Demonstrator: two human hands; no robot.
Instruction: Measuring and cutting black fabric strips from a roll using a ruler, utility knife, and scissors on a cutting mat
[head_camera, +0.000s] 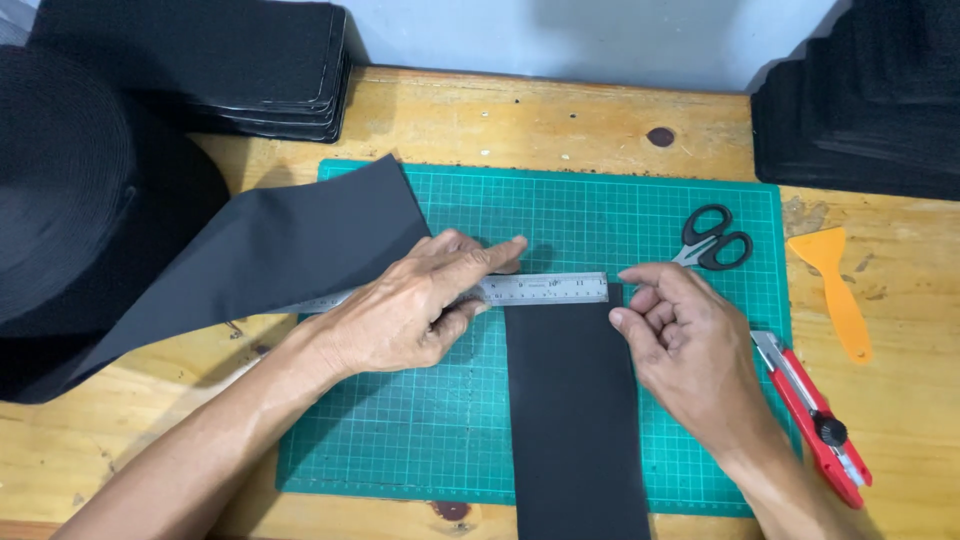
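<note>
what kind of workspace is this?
Likely a small craft or fabric-cutting bench: a green cutting mat on a wooden table, a steel ruler held across a black strip, scissors, stacked black pieces.

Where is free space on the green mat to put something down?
Bare mat lies below the left hand, left of the black strip; another bare patch lies above the steel ruler, left of the scissors. The right hand and red cutter crowd the right edge.
</note>
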